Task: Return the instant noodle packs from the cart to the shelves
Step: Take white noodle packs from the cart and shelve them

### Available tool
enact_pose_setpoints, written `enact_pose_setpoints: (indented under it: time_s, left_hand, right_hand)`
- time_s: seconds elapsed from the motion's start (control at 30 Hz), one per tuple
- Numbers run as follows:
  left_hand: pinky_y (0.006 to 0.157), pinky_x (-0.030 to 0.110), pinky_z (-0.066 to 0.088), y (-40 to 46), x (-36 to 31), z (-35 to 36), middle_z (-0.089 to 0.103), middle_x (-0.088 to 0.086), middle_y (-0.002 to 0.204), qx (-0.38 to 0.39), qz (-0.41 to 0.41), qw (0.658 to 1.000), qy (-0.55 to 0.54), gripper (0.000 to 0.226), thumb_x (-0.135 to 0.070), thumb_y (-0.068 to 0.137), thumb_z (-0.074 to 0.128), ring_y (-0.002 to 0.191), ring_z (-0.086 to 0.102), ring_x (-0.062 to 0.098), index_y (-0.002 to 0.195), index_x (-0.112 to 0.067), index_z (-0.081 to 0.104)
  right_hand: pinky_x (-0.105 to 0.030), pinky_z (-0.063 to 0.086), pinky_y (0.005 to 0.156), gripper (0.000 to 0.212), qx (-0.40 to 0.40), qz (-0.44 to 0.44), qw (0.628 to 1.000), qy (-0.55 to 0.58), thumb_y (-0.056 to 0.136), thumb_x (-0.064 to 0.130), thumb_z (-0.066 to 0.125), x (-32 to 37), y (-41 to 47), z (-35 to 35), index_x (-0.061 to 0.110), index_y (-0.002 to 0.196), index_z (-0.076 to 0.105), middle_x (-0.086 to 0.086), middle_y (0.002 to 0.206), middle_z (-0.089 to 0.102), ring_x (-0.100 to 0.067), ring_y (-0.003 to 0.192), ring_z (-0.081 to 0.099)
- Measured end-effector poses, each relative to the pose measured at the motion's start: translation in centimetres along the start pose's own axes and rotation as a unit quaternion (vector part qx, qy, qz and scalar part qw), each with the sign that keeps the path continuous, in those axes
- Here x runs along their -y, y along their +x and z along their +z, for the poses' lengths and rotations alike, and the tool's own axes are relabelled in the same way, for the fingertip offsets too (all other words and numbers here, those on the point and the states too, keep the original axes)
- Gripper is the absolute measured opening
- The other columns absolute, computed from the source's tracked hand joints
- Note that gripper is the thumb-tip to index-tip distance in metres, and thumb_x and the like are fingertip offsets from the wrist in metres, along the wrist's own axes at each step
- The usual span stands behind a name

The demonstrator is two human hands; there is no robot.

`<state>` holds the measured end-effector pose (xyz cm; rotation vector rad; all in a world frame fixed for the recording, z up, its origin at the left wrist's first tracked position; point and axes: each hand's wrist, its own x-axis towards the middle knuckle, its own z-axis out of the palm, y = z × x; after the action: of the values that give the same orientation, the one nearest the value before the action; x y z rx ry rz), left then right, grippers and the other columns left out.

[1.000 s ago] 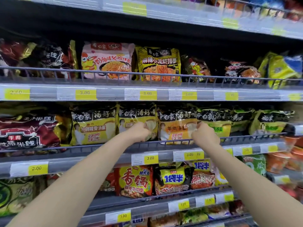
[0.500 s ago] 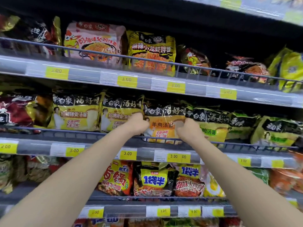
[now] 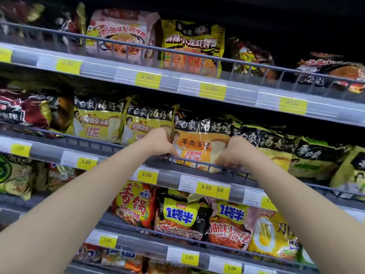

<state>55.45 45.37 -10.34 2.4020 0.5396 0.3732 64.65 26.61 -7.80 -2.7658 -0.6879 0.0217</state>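
Both arms are reaching up to the middle shelf [image 3: 209, 171], where an orange noodle pack [image 3: 199, 147] is standing upright behind the wire rail. The left hand [image 3: 160, 143] is gripping its left edge and the right hand [image 3: 235, 151] is gripping its right edge, with yellow packs [image 3: 98, 119] crowding either side.

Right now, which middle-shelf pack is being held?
The orange-faced pack, gripped by the left hand and right hand at its sides. Its yellow-faced neighbours sit untouched.
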Motion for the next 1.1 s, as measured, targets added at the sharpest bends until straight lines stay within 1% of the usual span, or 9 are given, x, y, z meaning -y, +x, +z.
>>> enact_pose_setpoints:
  time_s: [0.07, 0.33, 0.53, 0.6, 0.7, 0.77, 0.9, 1.0, 1.1]
  left_hand:
    - [0.05, 0.024, 0.037, 0.3, -0.1, 0.3, 0.05, 0.002, 0.05, 0.001, -0.005, 0.999, 0.034, 0.035, -0.024, 0.071, 0.077, 0.054, 0.049, 0.016, 0.051, -0.008, 0.054]
    - [0.054, 0.028, 0.037, 0.2, -1.0, 1.5, 0.045, 0.005, 0.073, -0.073, 0.02, 0.993, 0.092, 0.032, -0.02, 0.073, 0.075, 0.065, 0.043, 0.019, 0.075, -0.009, 0.045]
    - [0.048, 0.027, 0.038, -0.2, -1.8, 0.7, 0.053, 0.002, 0.066, -0.074, 0.003, 0.99, 0.117, 0.033, -0.03, 0.072, 0.077, 0.06, 0.048, 0.016, 0.072, -0.008, 0.053]
    - [0.048, 0.028, 0.038, -1.0, -2.8, 0.2, 0.052, 0.002, 0.064, -0.138, 0.024, 0.977, 0.159, 0.03, -0.028, 0.075, 0.074, 0.059, 0.05, 0.017, 0.069, -0.008, 0.053]
    - [0.069, 0.039, 0.051, -3.0, -5.2, 0.9, 0.059, 0.004, 0.087, -0.227, 0.121, 0.952, 0.168, 0.022, -0.027, 0.083, 0.062, 0.08, 0.058, 0.025, 0.094, -0.01, 0.054]
    - [0.076, 0.04, 0.051, -4.0, -6.9, 2.2, 0.062, 0.002, 0.096, -0.189, 0.196, 0.955, 0.121, 0.023, -0.029, 0.084, 0.06, 0.087, 0.06, 0.021, 0.1, -0.014, 0.054]
    - [0.084, 0.036, 0.052, -4.5, -9.9, 5.4, 0.059, -0.004, 0.11, -0.037, 0.224, 0.974, 0.015, 0.032, -0.029, 0.085, 0.061, 0.09, 0.064, 0.012, 0.115, -0.018, 0.053]
    - [0.086, 0.035, 0.051, -3.7, -10.8, 7.4, 0.055, -0.004, 0.119, -0.018, 0.212, 0.977, 0.013, 0.041, -0.03, 0.087, 0.06, 0.096, 0.063, 0.013, 0.123, -0.019, 0.046]
    - [0.082, 0.03, 0.05, -2.6, -11.1, 8.9, 0.054, -0.002, 0.112, -0.03, 0.196, 0.979, 0.043, 0.042, -0.035, 0.087, 0.06, 0.097, 0.056, 0.013, 0.121, -0.016, 0.043]
  right_hand:
    - [-0.032, 0.056, 0.072, 0.036, 0.015, 0.006, 1.0, -0.007, 0.073, 0.027, 0.078, -0.1, 0.9, 0.2, 0.001, 0.093, 0.065, -0.011, 0.089, 0.067, -0.026, 0.086, 0.066]
    - [-0.032, 0.042, 0.068, 0.029, -0.099, 0.024, 0.99, 0.094, 0.092, 0.025, 0.045, 0.5, 1.6, 2.8, 0.002, 0.109, 0.052, -0.01, 0.091, 0.053, -0.027, 0.08, 0.05]
    - [-0.027, 0.04, 0.053, 0.038, -0.062, -0.023, 0.992, 0.11, 0.081, 0.039, 0.068, -0.7, -0.3, 1.5, 0.009, 0.069, 0.047, -0.002, 0.067, 0.051, -0.02, 0.065, 0.052]
    - [-0.026, 0.034, 0.047, 0.04, -0.094, -0.055, 0.989, 0.096, 0.081, 0.041, 0.066, -2.0, -1.6, 0.7, 0.012, 0.062, 0.047, -0.001, 0.057, 0.047, -0.019, 0.056, 0.049]
    - [-0.029, 0.045, 0.06, 0.025, -0.188, -0.072, 0.979, 0.009, 0.085, 0.041, 0.057, -5.0, -3.2, -0.4, 0.017, 0.087, 0.062, 0.0, 0.078, 0.064, -0.026, 0.078, 0.062]
    - [-0.031, 0.05, 0.069, 0.024, -0.257, -0.077, 0.962, -0.058, 0.088, 0.043, 0.052, -7.2, -4.0, -1.0, 0.024, 0.1, 0.061, 0.004, 0.092, 0.069, -0.024, 0.09, 0.064]
    - [-0.029, 0.04, 0.062, 0.023, -0.321, -0.078, 0.938, -0.104, 0.089, 0.045, 0.052, -11.1, -5.1, -1.9, 0.025, 0.1, 0.054, 0.007, 0.091, 0.067, -0.024, 0.089, 0.065]
    - [-0.029, 0.034, 0.053, 0.029, -0.343, -0.085, 0.93, -0.098, 0.084, 0.045, 0.061, -13.3, -5.4, -2.0, 0.021, 0.09, 0.046, 0.005, 0.082, 0.059, -0.027, 0.077, 0.063]
    - [-0.032, 0.045, 0.056, 0.037, -0.309, -0.087, 0.947, -0.029, 0.077, 0.04, 0.071, -14.7, -4.9, -1.7, 0.023, 0.088, 0.041, 0.004, 0.085, 0.057, -0.022, 0.078, 0.06]
